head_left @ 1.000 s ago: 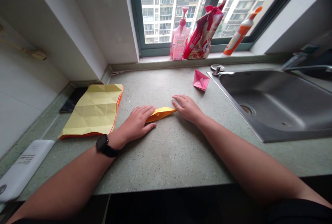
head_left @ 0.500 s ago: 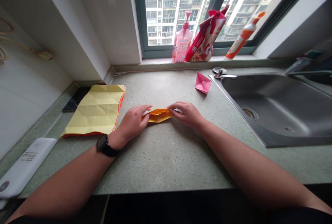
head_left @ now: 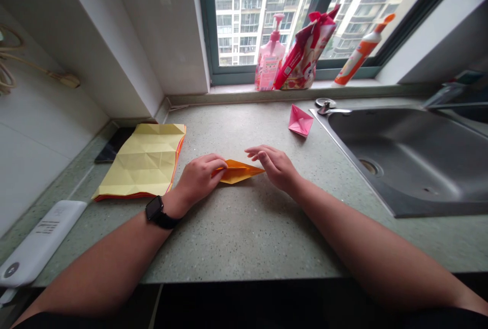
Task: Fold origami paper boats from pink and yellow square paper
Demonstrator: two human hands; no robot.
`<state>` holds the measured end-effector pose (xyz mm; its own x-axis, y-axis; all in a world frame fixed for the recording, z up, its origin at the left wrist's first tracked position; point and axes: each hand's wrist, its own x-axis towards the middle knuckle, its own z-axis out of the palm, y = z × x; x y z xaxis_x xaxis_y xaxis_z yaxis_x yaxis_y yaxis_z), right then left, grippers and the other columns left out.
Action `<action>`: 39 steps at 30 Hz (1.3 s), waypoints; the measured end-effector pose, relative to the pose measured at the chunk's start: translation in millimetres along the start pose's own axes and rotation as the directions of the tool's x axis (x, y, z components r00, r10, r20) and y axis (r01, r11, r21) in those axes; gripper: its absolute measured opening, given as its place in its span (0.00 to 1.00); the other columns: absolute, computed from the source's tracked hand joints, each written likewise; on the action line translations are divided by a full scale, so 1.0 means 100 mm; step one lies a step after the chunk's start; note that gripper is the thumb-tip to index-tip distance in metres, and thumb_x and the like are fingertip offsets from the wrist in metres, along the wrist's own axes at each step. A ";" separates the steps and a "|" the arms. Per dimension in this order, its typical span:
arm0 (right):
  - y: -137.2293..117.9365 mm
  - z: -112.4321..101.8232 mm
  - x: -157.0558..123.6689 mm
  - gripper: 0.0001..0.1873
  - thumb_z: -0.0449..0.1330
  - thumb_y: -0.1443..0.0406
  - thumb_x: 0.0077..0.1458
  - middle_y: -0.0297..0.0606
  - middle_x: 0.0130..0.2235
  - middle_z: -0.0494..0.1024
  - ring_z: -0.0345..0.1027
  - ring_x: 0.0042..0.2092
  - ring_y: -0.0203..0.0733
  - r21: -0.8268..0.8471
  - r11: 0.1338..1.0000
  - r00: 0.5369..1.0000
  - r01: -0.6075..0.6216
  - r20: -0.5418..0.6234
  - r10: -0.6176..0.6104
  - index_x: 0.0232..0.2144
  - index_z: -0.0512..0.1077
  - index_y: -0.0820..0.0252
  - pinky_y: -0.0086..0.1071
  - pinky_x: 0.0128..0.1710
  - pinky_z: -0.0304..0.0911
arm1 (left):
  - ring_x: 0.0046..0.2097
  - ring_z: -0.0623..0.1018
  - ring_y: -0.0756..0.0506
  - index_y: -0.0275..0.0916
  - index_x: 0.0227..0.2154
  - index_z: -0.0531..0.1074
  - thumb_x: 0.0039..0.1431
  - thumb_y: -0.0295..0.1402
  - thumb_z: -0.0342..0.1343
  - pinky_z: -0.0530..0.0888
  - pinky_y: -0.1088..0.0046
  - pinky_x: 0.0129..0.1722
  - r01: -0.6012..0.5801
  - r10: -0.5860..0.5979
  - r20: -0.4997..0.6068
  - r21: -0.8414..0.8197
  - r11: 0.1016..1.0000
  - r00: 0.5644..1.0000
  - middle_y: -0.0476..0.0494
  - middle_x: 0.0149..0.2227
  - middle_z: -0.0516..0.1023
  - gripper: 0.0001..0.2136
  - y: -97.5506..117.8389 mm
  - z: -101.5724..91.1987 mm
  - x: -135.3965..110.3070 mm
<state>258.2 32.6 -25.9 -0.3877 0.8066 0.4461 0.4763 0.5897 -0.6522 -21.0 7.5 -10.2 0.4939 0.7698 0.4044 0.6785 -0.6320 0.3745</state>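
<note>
An orange piece of folded paper point(head_left: 239, 172) lies on the counter between my hands, its pointed end towards the right. My left hand point(head_left: 202, 175), with a black watch on its wrist, pinches the paper's left end, which the fingers hide. Just off the right tip, my right hand point(head_left: 275, 166) is held open and empty, its fingers stretched leftward above the counter. Farther back sits a pink folded paper piece point(head_left: 301, 121). Left of my left hand lies a stack of creased yellow paper sheets point(head_left: 144, 160) with orange and red edges.
A steel sink point(head_left: 385, 186) is set into the counter point(head_left: 244, 237) on the right. On the sill stand a pink pump bottle point(head_left: 270, 67), a red bag point(head_left: 305, 59) and an orange-and-white bottle point(head_left: 358, 59). A white device point(head_left: 46, 237) lies at the left, a dark flat object point(head_left: 114, 145) by the yellow sheets.
My right hand has let go of the orange paper's right end and opened beside it, so the pointed tip now shows. My left hand still holds the other end. The view has shifted slightly.
</note>
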 end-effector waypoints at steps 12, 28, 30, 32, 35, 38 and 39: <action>0.02 0.01 -0.01 0.08 0.67 0.60 0.67 0.41 0.51 0.81 0.80 0.49 0.47 -0.087 0.955 0.958 0.282 0.070 -0.277 0.48 0.79 0.49 0.43 0.48 0.79 | 0.45 0.85 0.43 0.41 0.41 0.83 0.71 0.26 0.63 0.80 0.66 0.46 0.005 -0.004 -0.046 0.015 1.000 0.999 0.43 0.47 0.87 0.05 -0.02 -0.01 -0.02; 0.09 0.05 -0.03 0.16 0.66 0.59 0.69 0.41 0.52 0.83 0.81 0.48 0.47 -0.123 0.971 0.974 0.203 0.122 -0.188 0.57 0.79 0.50 0.43 0.49 0.79 | 0.56 0.83 0.34 0.45 0.36 0.88 0.66 0.30 0.69 0.82 0.49 0.55 -0.170 0.160 0.070 0.166 0.971 0.985 0.37 0.63 0.80 0.04 0.02 -0.01 -0.04; 0.07 0.05 -0.03 0.17 0.67 0.59 0.68 0.43 0.54 0.82 0.80 0.51 0.50 -0.159 0.960 0.971 0.229 0.106 -0.214 0.58 0.78 0.49 0.46 0.52 0.78 | 0.54 0.83 0.36 0.44 0.38 0.87 0.67 0.30 0.68 0.83 0.53 0.54 -0.161 0.154 0.055 0.153 0.975 0.987 0.38 0.63 0.80 0.04 0.02 -0.01 -0.04; 0.03 0.05 -0.03 0.18 0.69 0.59 0.66 0.44 0.57 0.81 0.77 0.57 0.54 -0.229 0.931 0.959 0.284 0.071 -0.275 0.57 0.78 0.48 0.53 0.57 0.76 | 0.52 0.84 0.39 0.44 0.39 0.87 0.68 0.29 0.68 0.83 0.56 0.53 -0.144 0.140 0.036 0.141 0.980 0.989 0.38 0.63 0.80 0.04 0.02 0.00 -0.04; -0.04 0.07 -0.03 0.14 0.71 0.61 0.65 0.43 0.60 0.80 0.71 0.64 0.57 -0.330 0.861 0.917 0.387 0.042 -0.396 0.52 0.80 0.47 0.59 0.65 0.69 | 0.48 0.85 0.42 0.43 0.41 0.87 0.68 0.28 0.68 0.84 0.59 0.51 -0.115 0.115 0.008 0.140 0.983 0.993 0.38 0.63 0.80 0.04 0.03 0.01 -0.04; -0.11 0.12 -0.04 0.08 0.71 0.62 0.66 0.38 0.56 0.82 0.72 0.63 0.52 -0.372 0.806 0.878 0.461 0.056 -0.476 0.47 0.81 0.46 0.58 0.72 0.62 | 0.47 0.86 0.41 0.43 0.42 0.86 0.69 0.29 0.67 0.84 0.60 0.50 -0.112 0.113 -0.003 0.129 0.985 0.994 0.38 0.63 0.80 0.04 0.05 0.02 -0.04; -0.12 0.14 -0.04 0.06 0.71 0.63 0.66 0.36 0.54 0.83 0.73 0.61 0.51 -0.378 0.797 0.872 0.471 0.060 -0.487 0.45 0.82 0.46 0.58 0.73 0.60 | 0.48 0.86 0.41 0.43 0.43 0.86 0.69 0.30 0.66 0.84 0.60 0.50 -0.116 0.117 -0.002 0.119 0.986 0.993 0.37 0.63 0.80 0.04 0.06 0.03 -0.04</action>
<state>243.2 21.8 -28.5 -0.6169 0.4136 0.6696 0.4956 0.8651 -0.0778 -17.3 0.2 -12.0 0.5689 0.6902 0.4471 0.6762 -0.7021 0.2233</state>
